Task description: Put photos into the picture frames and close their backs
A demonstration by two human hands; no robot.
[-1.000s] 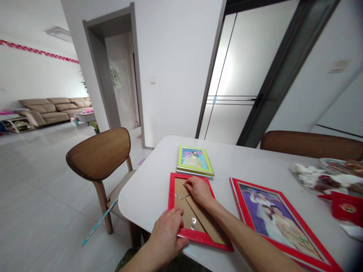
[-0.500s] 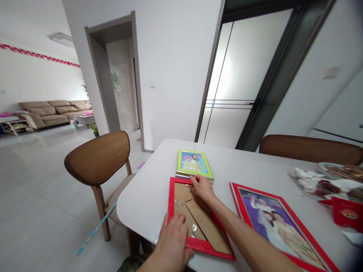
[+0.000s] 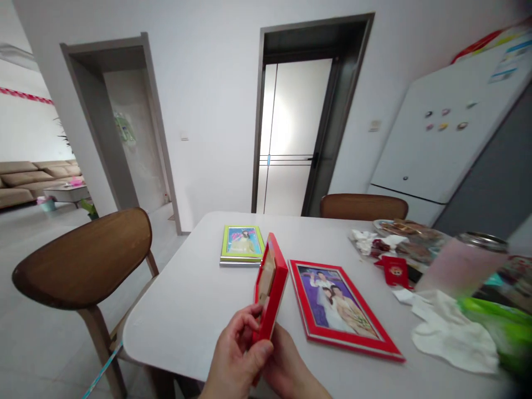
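Observation:
A red picture frame (image 3: 277,291) stands tilted up on edge above the table's near side, its side edge facing me and part of its brown backing showing on the left. My left hand (image 3: 236,349) is closed on its lower end, thumb across the edge. Behind the frame, my right hand (image 3: 286,363) grips it from the right; its fingers are mostly hidden. A second red picture frame (image 3: 349,347) lies face up to the right, holding a photo of several people. Beyond my hands rests a yellow-green picture frame (image 3: 224,249), photo up, on top of another frame with a silvery edge.
On the right of the white table (image 3: 178,310) are a red packet (image 3: 394,271), crumpled white tissue (image 3: 453,332), a pinkish jar (image 3: 461,266) and a green bag (image 3: 499,327). Wooden chairs stand at left (image 3: 91,255) and far side (image 3: 363,206).
The red frame has gone from lying back-up on the table to being raised on edge. My right hand has come back from its far end to its lower part. The view has swung right.

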